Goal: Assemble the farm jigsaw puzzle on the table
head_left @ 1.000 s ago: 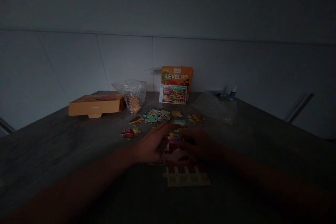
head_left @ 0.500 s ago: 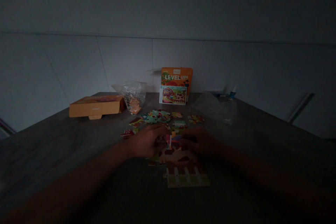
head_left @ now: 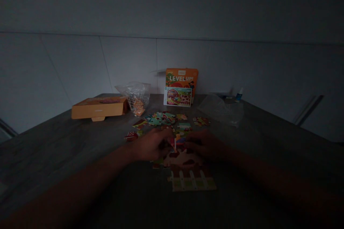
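In the dim head view, my left hand (head_left: pixel 152 144) is closed with its fingertips on a reddish-pink jigsaw puzzle piece (head_left: pixel 171 142), which looks tilted. Opposite it, my right hand (head_left: pixel 206 144) has its fingers bent onto a blue and red puzzle piece (head_left: pixel 181 141). The fingers hide part of both pieces. Just below lies a joined section with brown cow patches (head_left: pixel 182 158), and nearest me a strip showing a white fence (head_left: pixel 192 180). A piece with a red barn (head_left: pixel 131 135) lies left of my left hand.
Beyond my hands lies a pile of loose puzzle pieces (head_left: pixel 161 118), with a smaller cluster (head_left: pixel 201 121) to its right. An orange box (head_left: pixel 98 109), a bag of pieces (head_left: pixel 138 100), a picture card (head_left: pixel 178 96) against a "LEVEL UP!" box (head_left: pixel 182 74), clear plastic (head_left: pixel 221 109) and a small bottle (head_left: pixel 239 94) stand farther back.
The reddish piece at my left fingertips has tipped and its edge now leans. My left fingers have shifted slightly; my right hand stays almost in place. The view has moved a little.
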Motion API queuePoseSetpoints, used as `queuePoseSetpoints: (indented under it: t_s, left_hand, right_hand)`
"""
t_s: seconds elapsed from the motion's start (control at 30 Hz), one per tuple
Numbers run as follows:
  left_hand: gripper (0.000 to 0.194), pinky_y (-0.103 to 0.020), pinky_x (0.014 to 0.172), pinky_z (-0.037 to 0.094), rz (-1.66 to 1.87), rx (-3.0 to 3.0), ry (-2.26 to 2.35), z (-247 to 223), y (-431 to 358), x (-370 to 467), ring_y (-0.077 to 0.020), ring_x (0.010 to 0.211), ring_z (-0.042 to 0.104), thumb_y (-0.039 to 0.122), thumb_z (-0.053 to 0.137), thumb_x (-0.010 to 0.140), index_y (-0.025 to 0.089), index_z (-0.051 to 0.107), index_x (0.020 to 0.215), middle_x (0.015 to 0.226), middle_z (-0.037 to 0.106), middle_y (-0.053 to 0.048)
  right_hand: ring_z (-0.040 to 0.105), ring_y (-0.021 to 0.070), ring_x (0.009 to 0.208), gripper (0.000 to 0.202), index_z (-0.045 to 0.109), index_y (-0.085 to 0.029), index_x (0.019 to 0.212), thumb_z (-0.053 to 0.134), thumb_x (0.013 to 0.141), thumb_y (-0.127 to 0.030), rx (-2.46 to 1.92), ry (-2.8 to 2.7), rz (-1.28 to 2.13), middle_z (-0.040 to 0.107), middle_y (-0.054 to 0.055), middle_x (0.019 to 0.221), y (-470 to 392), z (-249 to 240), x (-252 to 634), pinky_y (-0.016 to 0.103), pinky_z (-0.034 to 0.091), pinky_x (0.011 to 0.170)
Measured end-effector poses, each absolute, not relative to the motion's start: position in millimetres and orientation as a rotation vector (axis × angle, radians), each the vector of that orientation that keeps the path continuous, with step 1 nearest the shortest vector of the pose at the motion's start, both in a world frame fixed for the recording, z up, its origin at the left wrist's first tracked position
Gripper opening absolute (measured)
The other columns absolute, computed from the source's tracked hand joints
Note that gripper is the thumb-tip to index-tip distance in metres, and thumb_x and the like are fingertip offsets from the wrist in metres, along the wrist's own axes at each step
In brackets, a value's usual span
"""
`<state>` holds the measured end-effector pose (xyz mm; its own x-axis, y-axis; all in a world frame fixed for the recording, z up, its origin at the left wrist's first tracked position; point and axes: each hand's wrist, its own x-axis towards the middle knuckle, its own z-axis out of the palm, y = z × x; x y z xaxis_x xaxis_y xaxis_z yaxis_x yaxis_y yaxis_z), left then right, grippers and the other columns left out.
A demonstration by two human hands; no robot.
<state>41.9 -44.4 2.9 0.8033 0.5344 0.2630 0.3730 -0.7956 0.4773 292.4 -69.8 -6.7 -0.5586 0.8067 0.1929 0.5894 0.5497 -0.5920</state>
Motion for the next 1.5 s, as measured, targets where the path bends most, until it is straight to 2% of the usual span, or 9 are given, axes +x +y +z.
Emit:
queuePoseSetpoints:
  t_s: [0.37, 0.77, 1.17, 1.5]
  left_hand:
    - [0.017, -0.023, 0.057, 0.045, 0.572, 2.573, 0.651, 4.7, -46.2, 42.4, -0.0151, 0.072, 0.063, 0.016, 0.055, 0.080, 0.016, 0.058, 0.097, 0.084, 0.066, -0.003]
    - [0.015, -0.026, 0.064, 0.049, 0.608, 2.580, 0.613, 2.9, -45.8, 42.7, -0.0166, 0.078, 0.065, 0.018, 0.056, 0.082, 0.017, 0.060, 0.096, 0.087, 0.068, -0.004]
    - [0.018, -0.025, 0.058, 0.045, 0.595, 2.599, 0.618, 6.7, -47.3, 43.3, -0.0149, 0.070, 0.062, 0.016, 0.055, 0.083, 0.017, 0.061, 0.100, 0.082, 0.066, -0.003]
    - [0.015, -0.025, 0.062, 0.047, 0.553, 2.588, 0.625, 2.1, -44.3, 40.8, -0.0156, 0.075, 0.063, 0.018, 0.055, 0.085, 0.017, 0.059, 0.100, 0.088, 0.068, -0.004]
  right_hand:
    - [0.057, 0.0142, 0.067, 0.034, 0.072, -0.015, 0.093, 0.050, 0.093, -0.040, -1.102, -2.366, 0.663, 0.069, 0.005, 0.078, -68.6, -5.8, 291.7, 0.024, 0.038, 0.060]
    - [0.052, 0.0118, 0.060, 0.032, 0.071, -0.015, 0.082, 0.052, 0.091, -0.038, -1.104, -2.365, 0.639, 0.066, 0.002, 0.070, -70.3, -2.7, 290.4, 0.023, 0.034, 0.056]
    - [0.056, 0.0135, 0.065, 0.030, 0.072, -0.014, 0.086, 0.051, 0.092, -0.034, -1.139, -2.416, 0.596, 0.068, 0.004, 0.074, -71.4, -1.8, 289.5, 0.024, 0.036, 0.058]
    - [0.053, 0.0130, 0.062, 0.042, 0.072, -0.013, 0.088, 0.048, 0.094, -0.046, -1.129, -2.432, 0.580, 0.068, 0.004, 0.073, -70.0, -3.7, 289.9, 0.024, 0.034, 0.056]
